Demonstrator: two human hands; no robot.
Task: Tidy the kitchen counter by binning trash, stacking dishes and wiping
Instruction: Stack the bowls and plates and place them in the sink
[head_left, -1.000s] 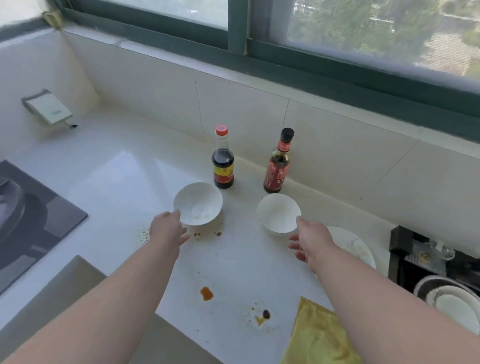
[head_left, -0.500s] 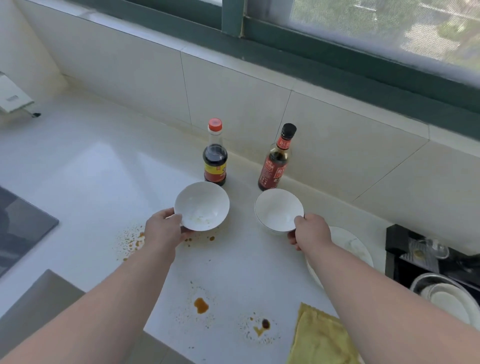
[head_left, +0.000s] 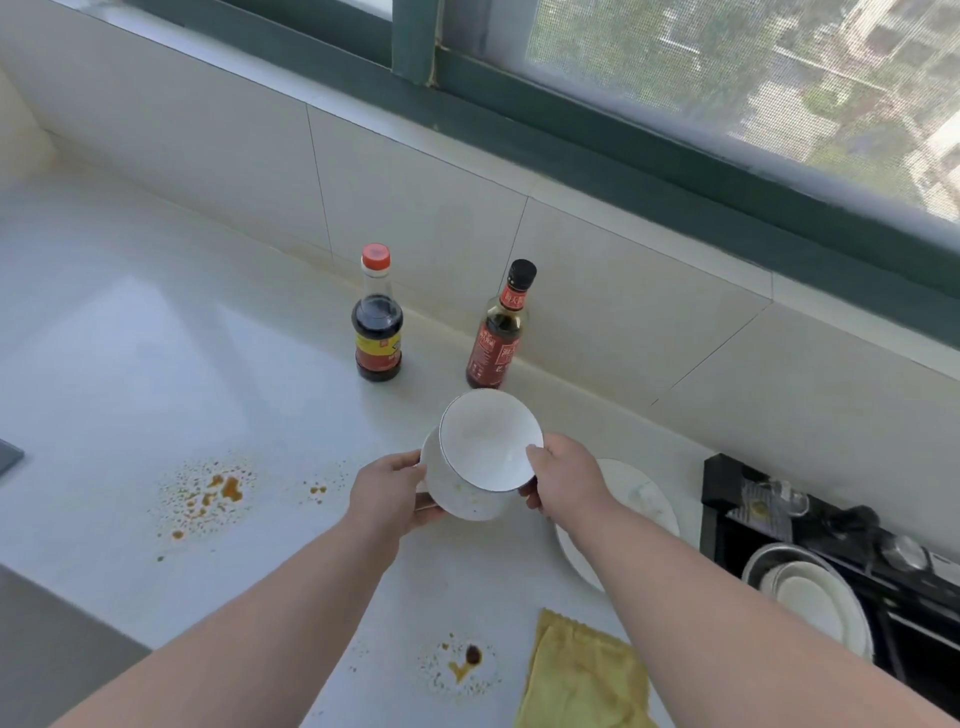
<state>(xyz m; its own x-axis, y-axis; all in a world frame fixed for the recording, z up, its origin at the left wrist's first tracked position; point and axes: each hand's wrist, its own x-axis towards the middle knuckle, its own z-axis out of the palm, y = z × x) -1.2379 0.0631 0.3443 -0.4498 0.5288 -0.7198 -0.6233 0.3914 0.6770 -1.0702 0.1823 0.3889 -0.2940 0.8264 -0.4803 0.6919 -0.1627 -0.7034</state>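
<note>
Left hand (head_left: 387, 491), right hand (head_left: 563, 480) grip stacked bowls (head_left: 480, 457), mouth tilted toward camera, above counter (head_left: 156, 364).

Head-worn view, angled down (wide) over counter (head_left: 156, 322), close, facing window (head_left: 727, 78)

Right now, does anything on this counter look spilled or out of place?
Yes. Orange-brown sauce splatters dot the white counter at left, with another spill by the yellow cloth. The bowls in both hands are tilted, stacked unevenly.
</note>
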